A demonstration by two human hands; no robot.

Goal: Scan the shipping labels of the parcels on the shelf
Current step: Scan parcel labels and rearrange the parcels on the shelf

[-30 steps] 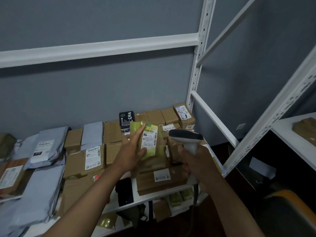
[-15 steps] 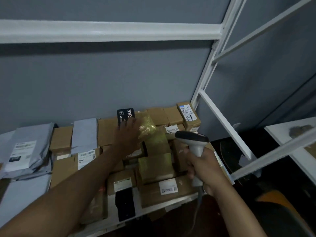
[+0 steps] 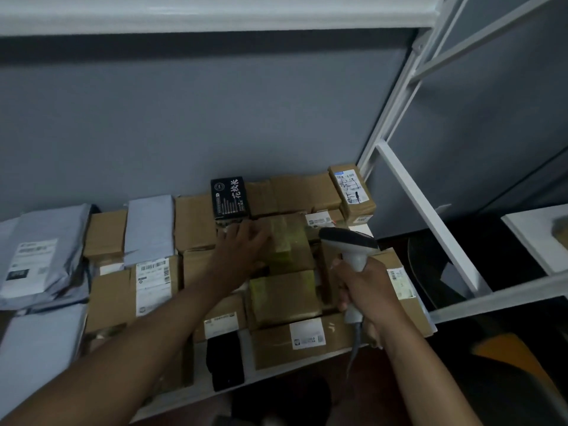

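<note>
Since a second earlier, the yellow-green pouch (image 3: 284, 241) had been carried from in front of the scanner back onto the stacked cardboard boxes (image 3: 285, 298), where it was now laid flat, label side hidden. The left hand (image 3: 242, 244) was rested against its left edge with fingers extended and loosely spread, nothing pinched. The barcode scanner (image 3: 350, 250) was gripped by the right hand (image 3: 365, 285), fingers wrapped round the handle, its head held just right of the pouch and its cable trailed down past the shelf edge (image 3: 276, 375). A black printed box (image 3: 229, 196) was stood just behind the left hand's fingertips. Grey mailer bags (image 3: 37, 259) were piled well to the left, a labelled carton (image 3: 352, 189) was placed at the back right corner, and a white upright of the rack (image 3: 390, 96) was seen beside it.
</note>
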